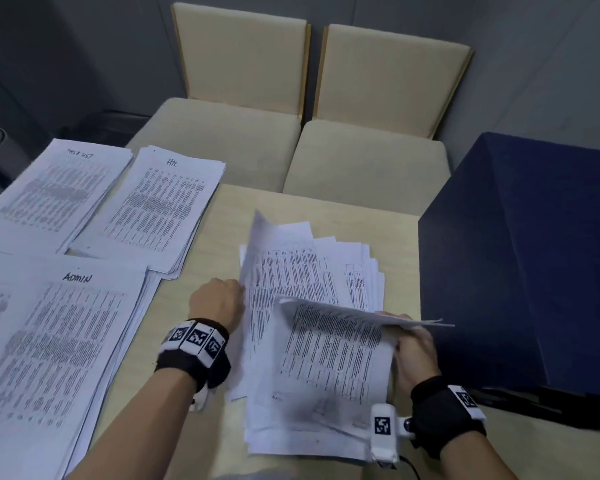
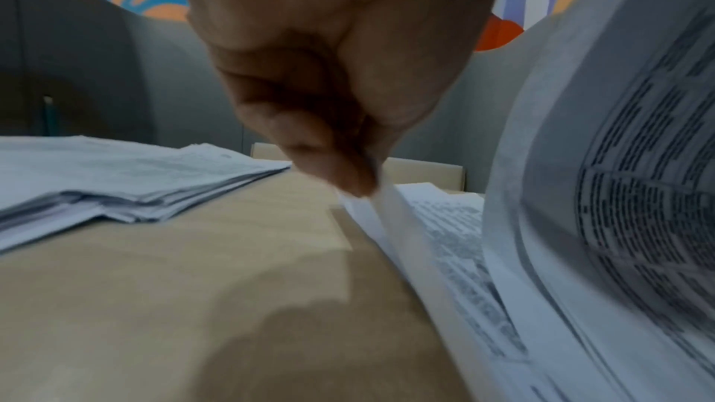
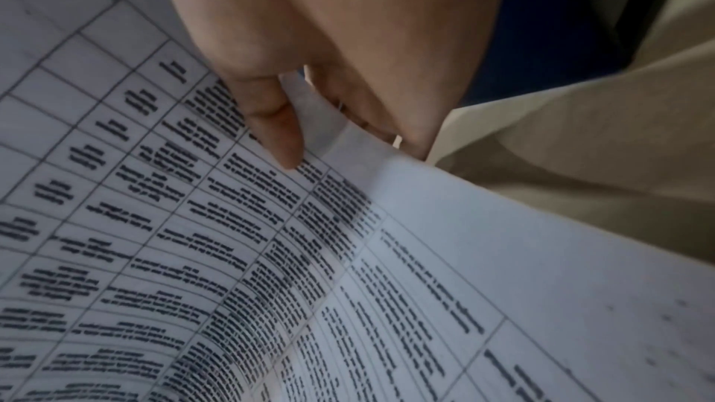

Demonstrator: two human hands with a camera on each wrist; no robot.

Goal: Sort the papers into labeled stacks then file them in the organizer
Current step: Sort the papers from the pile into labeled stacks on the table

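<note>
step: sorting, not filing yet | unsorted pile (image 1: 312,306) centre of table (image 1: 201,393), right of ADMIN stack (image 1: 49,341) | left hand (image 1: 215,299) pinches a sheet's left edge | right hand (image 1: 413,348) pinches lifted sheets (image 1: 343,313) | next: read heading, pick matching stack

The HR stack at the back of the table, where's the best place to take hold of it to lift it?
Take the HR stack by its right long edge, coming from the bare table side with fingers slid under and thumb on top. That edge is exposed and fanned; its left edge sits against the neighbouring stack. The sheets look loose, so a second grip on the near edge would likely keep them together.
</note>
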